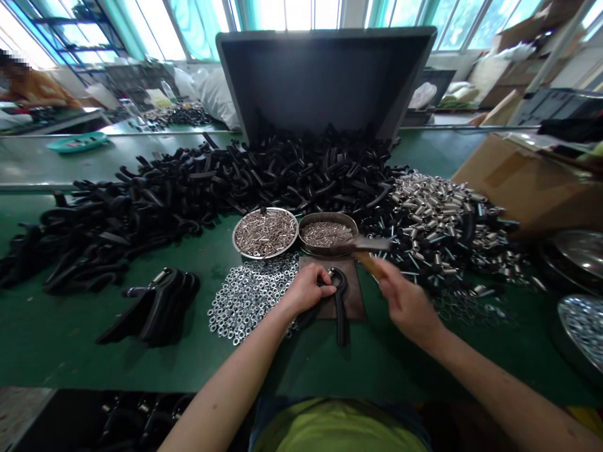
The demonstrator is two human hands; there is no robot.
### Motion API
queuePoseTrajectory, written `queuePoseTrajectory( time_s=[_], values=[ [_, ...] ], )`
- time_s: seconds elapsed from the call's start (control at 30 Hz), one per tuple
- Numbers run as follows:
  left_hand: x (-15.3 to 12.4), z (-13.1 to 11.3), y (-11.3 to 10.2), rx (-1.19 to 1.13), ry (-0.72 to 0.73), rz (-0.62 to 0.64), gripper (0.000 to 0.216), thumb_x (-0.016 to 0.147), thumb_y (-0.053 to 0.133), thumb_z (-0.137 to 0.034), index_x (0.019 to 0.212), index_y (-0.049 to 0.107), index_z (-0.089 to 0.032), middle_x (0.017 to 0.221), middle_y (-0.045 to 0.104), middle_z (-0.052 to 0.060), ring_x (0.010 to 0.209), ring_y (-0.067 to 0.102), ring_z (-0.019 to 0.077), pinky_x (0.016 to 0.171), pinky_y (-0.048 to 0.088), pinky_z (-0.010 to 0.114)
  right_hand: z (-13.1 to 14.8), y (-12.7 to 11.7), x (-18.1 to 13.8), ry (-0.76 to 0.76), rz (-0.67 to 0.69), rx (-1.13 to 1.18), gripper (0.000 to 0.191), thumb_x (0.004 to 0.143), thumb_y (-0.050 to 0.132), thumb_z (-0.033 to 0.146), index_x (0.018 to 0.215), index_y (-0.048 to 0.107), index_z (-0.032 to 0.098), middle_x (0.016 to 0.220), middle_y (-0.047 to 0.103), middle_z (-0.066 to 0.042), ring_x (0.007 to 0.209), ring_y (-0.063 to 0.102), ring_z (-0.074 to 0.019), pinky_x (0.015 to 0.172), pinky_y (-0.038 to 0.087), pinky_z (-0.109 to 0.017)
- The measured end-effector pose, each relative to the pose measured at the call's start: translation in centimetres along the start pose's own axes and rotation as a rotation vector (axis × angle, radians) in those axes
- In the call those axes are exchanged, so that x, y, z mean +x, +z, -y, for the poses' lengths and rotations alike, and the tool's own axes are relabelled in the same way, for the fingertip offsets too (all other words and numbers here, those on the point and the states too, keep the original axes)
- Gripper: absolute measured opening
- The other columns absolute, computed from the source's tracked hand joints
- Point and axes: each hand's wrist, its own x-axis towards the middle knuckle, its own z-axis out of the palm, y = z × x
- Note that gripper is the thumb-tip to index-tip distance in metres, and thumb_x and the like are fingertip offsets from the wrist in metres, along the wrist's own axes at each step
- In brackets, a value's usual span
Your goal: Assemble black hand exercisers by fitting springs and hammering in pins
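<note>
My left hand (pixel 308 290) is closed on a black plastic handle piece (pixel 338 307) that lies on a small brown block (pixel 354 295) on the green table. My right hand (pixel 405 301) grips the wooden handle of a small hammer (pixel 362 246), whose head hangs blurred above the block, just in front of the two metal dishes. One round dish (pixel 265 233) holds short metal pins. The other dish (pixel 327 232) holds finer metal bits. A flat heap of silver washers (pixel 245 295) lies left of my left hand.
A huge pile of black handle pieces (pixel 188 188) spans the table's back, with a grey bin (pixel 325 81) tipped behind it. Metal sleeves (pixel 438 213) are heaped at right, near a cardboard box (pixel 527 182) and steel trays (pixel 581 314). A stack of assembled handles (pixel 155 307) lies left. Another person (pixel 32 88) sits far left.
</note>
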Motion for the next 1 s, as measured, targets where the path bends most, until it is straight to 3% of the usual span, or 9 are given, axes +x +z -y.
queuePoseTrajectory(
  time_s=[0.1,0.2,0.33,0.47,0.5,0.67,0.77,0.83,1.0],
  values=[
    [-0.5,-0.3,0.1,0.080,0.025,-0.052,0.015,0.069,0.070,-0.023,0.076,0.057,-0.019,0.083,0.058,0.000,0.080,0.053,0.0157,0.073,0.041,0.028,-1.6,1.8,0.0,0.060,0.233,-0.122,0.039,0.093,0.032,0.026,0.129,0.049,0.022,0.101,0.070,-0.008,0.082,0.069,-0.0241,0.070,0.053,-0.034],
    [-2.0,-0.4,0.6,0.210,0.071,-0.198,0.023,0.068,0.072,-0.023,0.083,0.056,-0.020,0.095,0.057,0.003,0.093,0.053,0.0204,0.082,0.041,0.034,-1.2,0.9,0.1,0.096,0.225,-0.036,0.038,0.094,0.033,0.028,0.127,0.051,0.023,0.108,0.068,-0.007,0.090,0.067,-0.0233,0.076,0.053,-0.035],
    [-5.2,0.1,1.9,0.382,0.127,-0.431,0.035,0.068,0.072,-0.024,0.095,0.051,-0.020,0.114,0.049,0.008,0.109,0.046,0.0269,0.091,0.038,0.043,2.3,-3.4,-1.7,0.078,0.052,0.185,0.038,0.095,0.035,0.032,0.130,0.048,0.025,0.085,0.069,-0.003,0.067,0.065,-0.0163,0.060,0.053,-0.028],
    [-7.0,0.9,2.8,0.488,0.116,-0.402,0.016,0.079,0.061,-0.025,0.090,0.050,-0.020,0.093,0.055,0.007,0.089,0.053,0.0236,0.078,0.044,0.038,3.4,-3.9,-3.9,-0.068,-0.341,0.342,0.038,0.097,0.028,0.033,0.129,0.046,0.024,0.060,0.057,0.001,0.046,0.055,-0.0141,0.042,0.045,-0.025],
    [-7.1,1.0,2.9,0.497,0.112,-0.380,0.011,0.081,0.057,-0.024,0.088,0.050,-0.020,0.088,0.055,0.006,0.085,0.053,0.0225,0.075,0.045,0.036,2.9,-3.1,-4.1,-0.118,-0.338,0.293,0.037,0.096,0.028,0.033,0.126,0.048,0.023,0.060,0.058,0.000,0.046,0.056,-0.0150,0.043,0.046,-0.026],
    [-6.7,0.8,2.6,0.509,0.096,-0.347,0.005,0.081,0.053,-0.019,0.083,0.049,-0.020,0.085,0.057,0.006,0.083,0.054,0.0212,0.073,0.045,0.033,0.9,-0.3,-3.0,-0.016,0.170,-0.030,0.036,0.094,0.034,0.029,0.125,0.052,0.025,0.097,0.072,-0.005,0.078,0.070,-0.0215,0.067,0.057,-0.034],
    [-6.7,0.5,2.3,0.512,0.073,-0.319,0.004,0.081,0.053,-0.021,0.083,0.050,-0.019,0.086,0.058,0.007,0.084,0.055,0.0212,0.075,0.045,0.033,1.6,-1.1,-2.8,-0.027,0.047,0.025,0.039,0.095,0.032,0.027,0.133,0.044,0.024,0.118,0.065,-0.005,0.098,0.066,-0.0203,0.079,0.055,-0.032],
    [-6.7,0.2,2.2,0.525,0.051,-0.294,0.004,0.081,0.052,-0.022,0.083,0.050,-0.019,0.087,0.059,0.007,0.085,0.055,0.0215,0.075,0.045,0.033,1.9,-1.3,-3.0,-0.059,-0.014,0.027,0.040,0.095,0.031,0.026,0.133,0.043,0.022,0.117,0.065,-0.007,0.098,0.066,-0.0205,0.080,0.055,-0.031],
    [-6.1,-0.7,1.3,0.566,-0.045,-0.178,0.013,0.080,0.054,-0.030,0.088,0.054,-0.019,0.085,0.063,0.007,0.079,0.059,0.0230,0.066,0.043,0.032,-1.0,0.9,-3.7,-0.032,0.229,-0.125,0.039,0.096,0.029,0.029,0.129,0.049,0.023,0.101,0.072,-0.005,0.080,0.070,-0.0221,0.066,0.058,-0.033]
  ],
)
